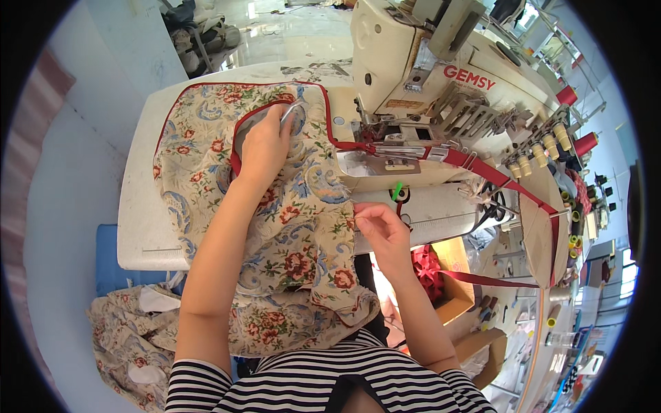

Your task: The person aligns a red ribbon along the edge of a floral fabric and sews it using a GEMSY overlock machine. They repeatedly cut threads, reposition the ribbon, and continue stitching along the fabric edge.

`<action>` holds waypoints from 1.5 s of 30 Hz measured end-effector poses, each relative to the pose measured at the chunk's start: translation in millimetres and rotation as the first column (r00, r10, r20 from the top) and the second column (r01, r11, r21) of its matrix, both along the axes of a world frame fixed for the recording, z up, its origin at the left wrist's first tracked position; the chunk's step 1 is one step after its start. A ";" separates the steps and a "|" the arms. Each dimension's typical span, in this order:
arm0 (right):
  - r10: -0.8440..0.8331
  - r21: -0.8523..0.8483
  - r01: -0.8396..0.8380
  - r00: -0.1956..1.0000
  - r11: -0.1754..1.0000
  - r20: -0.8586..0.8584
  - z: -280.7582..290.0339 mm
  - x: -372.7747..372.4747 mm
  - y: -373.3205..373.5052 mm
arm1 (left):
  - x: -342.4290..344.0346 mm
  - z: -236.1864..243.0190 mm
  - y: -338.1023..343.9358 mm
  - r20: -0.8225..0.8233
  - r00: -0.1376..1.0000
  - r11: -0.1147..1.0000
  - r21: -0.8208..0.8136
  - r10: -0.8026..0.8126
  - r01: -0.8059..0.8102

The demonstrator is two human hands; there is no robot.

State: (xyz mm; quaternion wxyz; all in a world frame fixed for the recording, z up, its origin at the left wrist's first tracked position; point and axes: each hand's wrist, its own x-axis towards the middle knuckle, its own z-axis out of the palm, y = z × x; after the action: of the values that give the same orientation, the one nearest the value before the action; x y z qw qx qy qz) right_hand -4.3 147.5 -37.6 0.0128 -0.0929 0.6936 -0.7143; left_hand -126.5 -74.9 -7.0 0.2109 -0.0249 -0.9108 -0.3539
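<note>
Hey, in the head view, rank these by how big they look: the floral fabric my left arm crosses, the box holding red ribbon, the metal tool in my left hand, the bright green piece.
1. Floral fabric
2. Box, partly hidden
3. Metal tool, visible part only
4. Bright green piece

On my left a dusty-pink curtain [40, 124] hangs beside a pale-blue wall [76, 179], glossy floor [296, 41] gleams ahead, and bright windows [627, 275] glow far right.
</note>
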 end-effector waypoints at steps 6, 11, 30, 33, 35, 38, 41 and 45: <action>-0.013 0.017 0.015 0.996 1.000 -0.084 2.7 2.2 3.3 | 6.8 0.8 -6.8 -0.354 0.935 0.988 -0.149 -0.017 -0.038; -0.052 0.318 0.273 0.827 0.908 -0.560 14.2 3.2 4.1 | 54.7 39.9 3.5 -0.004 1.000 0.973 0.231 -0.010 0.011; -0.135 0.031 0.145 0.967 0.989 -0.214 43.4 -17.7 -13.1 | 117.1 29.1 63.2 0.114 0.880 0.498 0.854 -0.461 0.150; -0.134 0.099 0.168 0.950 0.981 -0.284 40.1 -19.5 -12.6 | 114.7 31.9 67.8 0.101 0.875 0.415 0.902 -0.474 0.120; -0.120 0.137 0.173 0.937 0.975 -0.329 38.5 -21.3 -12.3 | 111.4 27.2 67.6 0.078 0.887 0.456 0.876 -0.455 0.157; -0.091 0.186 0.167 0.928 0.968 -0.361 39.3 -22.2 -11.2 | 111.8 27.3 68.3 0.072 0.899 0.446 0.884 -0.431 0.143; -0.088 0.225 0.180 0.926 0.958 -0.366 44.6 -19.3 -7.8 | 114.9 29.3 63.5 0.135 0.923 0.421 0.907 -0.360 0.031; -0.147 0.107 0.190 0.936 0.976 -0.320 40.7 -19.5 -0.9 | 127.5 34.4 52.9 0.130 0.918 0.385 0.922 -0.374 0.026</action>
State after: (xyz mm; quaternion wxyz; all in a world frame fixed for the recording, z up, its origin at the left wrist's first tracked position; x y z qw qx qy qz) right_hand -23.8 146.6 3.1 -0.1514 -0.1431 0.7394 -0.6402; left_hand 1.0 -21.9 27.4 -0.0042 0.0391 -0.5833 -0.8113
